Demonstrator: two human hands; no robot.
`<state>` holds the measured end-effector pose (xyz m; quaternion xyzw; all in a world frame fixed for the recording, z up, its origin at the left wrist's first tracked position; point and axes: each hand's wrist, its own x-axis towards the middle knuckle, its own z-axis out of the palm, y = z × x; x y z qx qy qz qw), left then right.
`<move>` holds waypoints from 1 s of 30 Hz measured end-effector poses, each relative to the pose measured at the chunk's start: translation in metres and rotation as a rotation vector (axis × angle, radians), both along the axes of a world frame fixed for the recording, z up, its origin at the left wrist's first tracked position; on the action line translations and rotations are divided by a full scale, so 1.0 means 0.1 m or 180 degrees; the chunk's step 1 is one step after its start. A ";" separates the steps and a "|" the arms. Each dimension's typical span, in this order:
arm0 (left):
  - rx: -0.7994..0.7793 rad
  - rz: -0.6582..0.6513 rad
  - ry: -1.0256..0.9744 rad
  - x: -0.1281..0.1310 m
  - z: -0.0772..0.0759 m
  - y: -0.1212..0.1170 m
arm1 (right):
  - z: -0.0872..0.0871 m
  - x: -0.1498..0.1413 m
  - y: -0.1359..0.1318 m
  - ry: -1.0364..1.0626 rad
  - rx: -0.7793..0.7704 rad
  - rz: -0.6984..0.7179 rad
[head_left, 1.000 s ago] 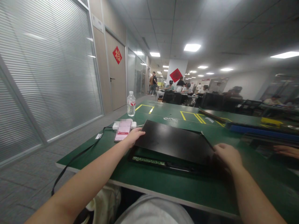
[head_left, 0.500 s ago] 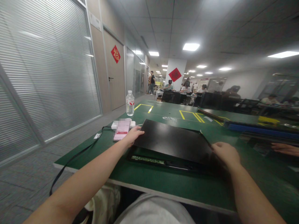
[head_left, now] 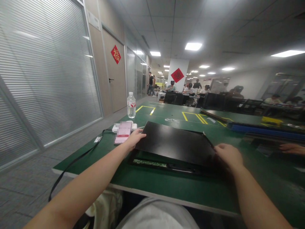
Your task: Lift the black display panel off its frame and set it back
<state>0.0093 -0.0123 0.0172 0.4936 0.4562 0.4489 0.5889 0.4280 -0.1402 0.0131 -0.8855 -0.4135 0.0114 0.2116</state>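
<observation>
While the panel (head_left: pixel 175 140) is held, a phone (head_left: pixel 124 133) (bottle (head_left: pixel 131 106) beyond) lies nearby.

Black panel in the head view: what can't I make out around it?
Head view:
Behind the green circuit board: covered by the black panel.
Right hand fingertips: hidden behind the hand.
Phone text: too small, partly pixelated.
Other person's hand: cut off by the right edge.

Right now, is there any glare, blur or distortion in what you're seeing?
Head view: soft sheen on the black panel; head view: haze and blur on the right side, softening another person's hand; head view: a ceiling light glares white, and the door leans, probably lens distortion.
</observation>
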 end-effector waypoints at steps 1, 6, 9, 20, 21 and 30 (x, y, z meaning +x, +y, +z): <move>0.0012 0.0001 -0.0018 0.00 0.00 0.00 | 0.00 0.00 0.00 0.0023 0.0025 0.0001; 0.0043 -0.0077 -0.0158 -0.01 -0.05 0.02 | -0.04 0.07 0.01 0.0115 0.0153 -0.0005; 0.0032 -0.0118 -0.0147 -0.01 -0.08 0.05 | -0.06 0.11 0.01 0.0175 0.0128 0.0006; 0.0028 -0.0207 -0.0188 -0.03 -0.07 0.05 | -0.04 0.06 0.01 0.0046 0.0086 0.0044; 0.0024 -0.0244 -0.0222 -0.03 -0.07 0.05 | -0.04 0.07 0.01 0.0063 0.0091 0.0053; 0.0010 -0.0107 -0.0157 0.01 -0.02 0.02 | -0.05 0.15 0.03 0.0397 0.0105 0.0016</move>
